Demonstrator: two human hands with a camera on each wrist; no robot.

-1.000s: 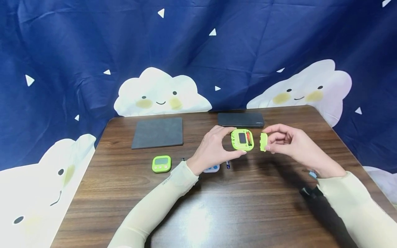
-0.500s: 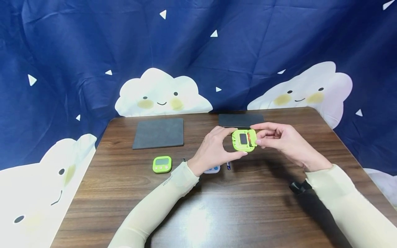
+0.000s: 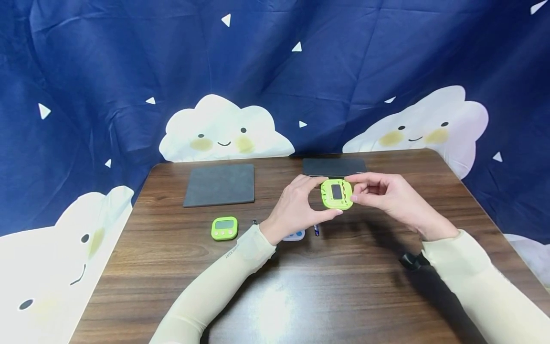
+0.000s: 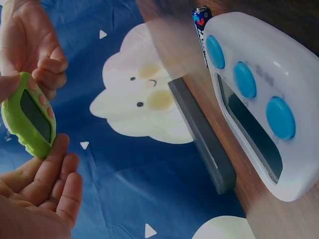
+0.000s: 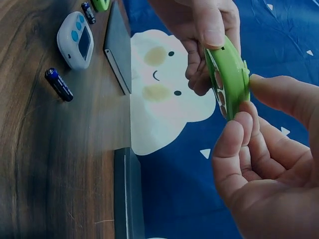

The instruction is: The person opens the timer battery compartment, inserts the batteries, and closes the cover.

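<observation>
Hands met above the table (image 3: 343, 267): left hand (image 3: 296, 205) gripped the timer (image 3: 337, 194) back-up, steadying it, while right hand (image 3: 388, 196) pinched its right edge.

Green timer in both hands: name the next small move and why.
Probably press the battery cover home with the right hand. The left hand holds the green timer above the table, back facing up, and the right fingertips pinch its right edge, where the cover seems in place; whether it has latched cannot be told.
</observation>
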